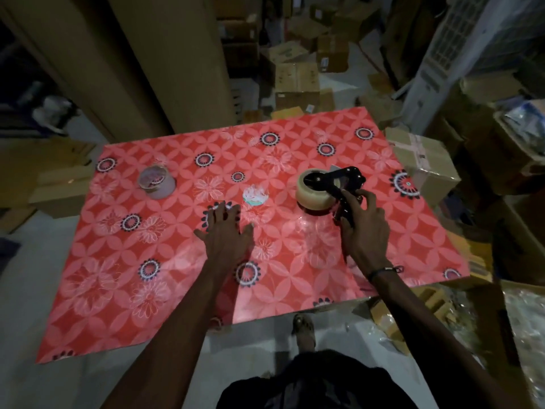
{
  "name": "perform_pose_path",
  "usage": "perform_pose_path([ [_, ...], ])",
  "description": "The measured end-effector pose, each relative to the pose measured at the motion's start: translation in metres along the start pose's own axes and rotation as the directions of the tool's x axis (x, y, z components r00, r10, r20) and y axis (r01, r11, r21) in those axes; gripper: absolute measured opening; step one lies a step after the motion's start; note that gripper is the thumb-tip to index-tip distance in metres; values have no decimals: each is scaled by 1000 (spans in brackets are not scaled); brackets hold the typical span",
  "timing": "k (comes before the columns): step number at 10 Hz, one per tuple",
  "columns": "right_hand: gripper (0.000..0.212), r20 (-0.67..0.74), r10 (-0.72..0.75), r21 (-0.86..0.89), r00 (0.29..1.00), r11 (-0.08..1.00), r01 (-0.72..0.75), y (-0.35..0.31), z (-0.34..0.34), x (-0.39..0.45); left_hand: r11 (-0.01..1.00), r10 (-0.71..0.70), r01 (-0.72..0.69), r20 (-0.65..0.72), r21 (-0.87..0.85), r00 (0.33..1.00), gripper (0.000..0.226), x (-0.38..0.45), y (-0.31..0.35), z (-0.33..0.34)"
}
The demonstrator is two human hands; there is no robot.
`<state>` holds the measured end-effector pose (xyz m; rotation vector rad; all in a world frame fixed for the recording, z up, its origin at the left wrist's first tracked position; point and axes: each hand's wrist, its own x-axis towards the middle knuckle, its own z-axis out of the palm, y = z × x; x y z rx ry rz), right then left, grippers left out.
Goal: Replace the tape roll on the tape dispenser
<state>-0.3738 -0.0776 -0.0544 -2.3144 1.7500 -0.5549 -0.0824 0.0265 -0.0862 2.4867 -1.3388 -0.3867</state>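
A black tape dispenser (339, 181) lies on its side on the red patterned table (177, 261), right of centre, with a full clear tape roll (309, 196) mounted on its wheel. My right hand (364, 228) grips the dispenser's handle from the near side. My left hand (225, 231) rests flat on the table with fingers spread, holding nothing, left of the dispenser. A second, nearly used-up tape roll (156, 181) lies apart at the table's far left.
A small round white sticker or paper scrap (255, 194) lies between the hands. Cardboard boxes (424, 163) crowd the table's right side and the floor behind. A tall cardboard sheet (147, 60) stands behind the far left edge.
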Motion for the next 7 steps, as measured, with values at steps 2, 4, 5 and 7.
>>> perform_pose_path([
  [2,67,18,27,-39,999,999,-27,-9,20,53,1000,21,-21,-20,-16,1000,58,36,6,-10],
  [4,71,62,26,-32,998,999,-24,-15,32,80,1000,17,-17,35,-3,999,61,65,-5,-7],
  [5,73,72,-8,-14,997,1000,9,-18,38,85,999,31,-32,23,15,999,60,76,-10,-4],
  [7,72,16,-17,-54,1000,998,18,-29,35,79,997,72,-72,-75,-3,995,65,78,-19,-4],
])
